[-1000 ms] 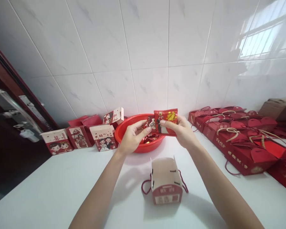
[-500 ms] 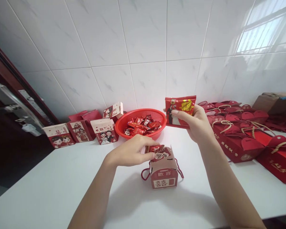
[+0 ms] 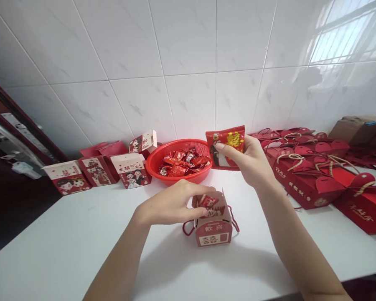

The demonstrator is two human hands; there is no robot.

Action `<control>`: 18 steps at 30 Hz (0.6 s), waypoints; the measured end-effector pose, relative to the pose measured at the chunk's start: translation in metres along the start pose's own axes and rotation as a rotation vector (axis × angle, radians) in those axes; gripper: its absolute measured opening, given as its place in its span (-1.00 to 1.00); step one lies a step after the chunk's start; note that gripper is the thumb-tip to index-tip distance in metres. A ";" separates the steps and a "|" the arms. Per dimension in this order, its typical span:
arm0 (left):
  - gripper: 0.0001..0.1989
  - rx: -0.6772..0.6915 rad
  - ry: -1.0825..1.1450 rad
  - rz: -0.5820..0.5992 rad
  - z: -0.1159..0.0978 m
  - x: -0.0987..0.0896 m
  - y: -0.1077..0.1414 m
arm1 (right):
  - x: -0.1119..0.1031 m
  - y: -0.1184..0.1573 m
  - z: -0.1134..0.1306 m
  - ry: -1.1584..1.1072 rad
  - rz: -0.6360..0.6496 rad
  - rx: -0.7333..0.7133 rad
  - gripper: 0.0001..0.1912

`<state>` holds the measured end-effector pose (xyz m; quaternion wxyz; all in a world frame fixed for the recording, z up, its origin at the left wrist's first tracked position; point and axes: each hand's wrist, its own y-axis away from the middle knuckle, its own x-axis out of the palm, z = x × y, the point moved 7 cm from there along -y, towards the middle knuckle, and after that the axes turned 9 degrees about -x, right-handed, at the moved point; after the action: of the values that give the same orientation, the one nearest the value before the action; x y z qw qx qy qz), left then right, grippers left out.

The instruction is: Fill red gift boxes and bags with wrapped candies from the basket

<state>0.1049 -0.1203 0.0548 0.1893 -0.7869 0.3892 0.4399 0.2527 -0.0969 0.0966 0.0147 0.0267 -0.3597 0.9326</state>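
Observation:
In my right hand (image 3: 253, 161) is a red snack packet (image 3: 227, 152) with a printed couple and gold lettering, held up between thumb and fingers. My left hand (image 3: 181, 202) reaches over the left side of a small gift box (image 3: 213, 234), its thumb and fingers parted at the opening. Red wrapped candies (image 3: 208, 201) lie tilted in the box mouth, between and beside those fingertips. The box stands upright on the white table, top open, with dark red cord handles (image 3: 234, 219) at its sides. Its inner bottom is hidden.
Behind the box stands a red plastic basket (image 3: 153, 167) of wrapped candies. Several printed cartons (image 3: 131, 171) are at the left. Many closed red gift boxes with rope handles (image 3: 307, 179) crowd the right. A tiled wall (image 3: 188, 100) bounds the table's back.
Wrapped candies at my left hand have dropped lower into the gift box, and its fingers have parted. My right hand still holds the packet. The whole view has shifted slightly.

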 end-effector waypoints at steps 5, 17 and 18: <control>-0.73 -0.078 -0.053 -0.027 0.009 -0.002 0.002 | 0.002 0.002 0.002 0.075 0.011 0.007 -0.76; -0.60 -0.218 -0.140 0.006 0.024 0.001 0.006 | 0.022 0.010 0.017 0.119 0.359 -0.004 -0.88; -0.59 -0.217 -0.131 0.020 0.025 0.003 0.005 | 0.022 0.011 0.017 0.137 0.383 -0.003 -0.88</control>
<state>0.0882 -0.1084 0.0393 0.1234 -0.7683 0.3341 0.5318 0.2304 -0.1167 0.1030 -0.1386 -0.1057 -0.3577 0.9174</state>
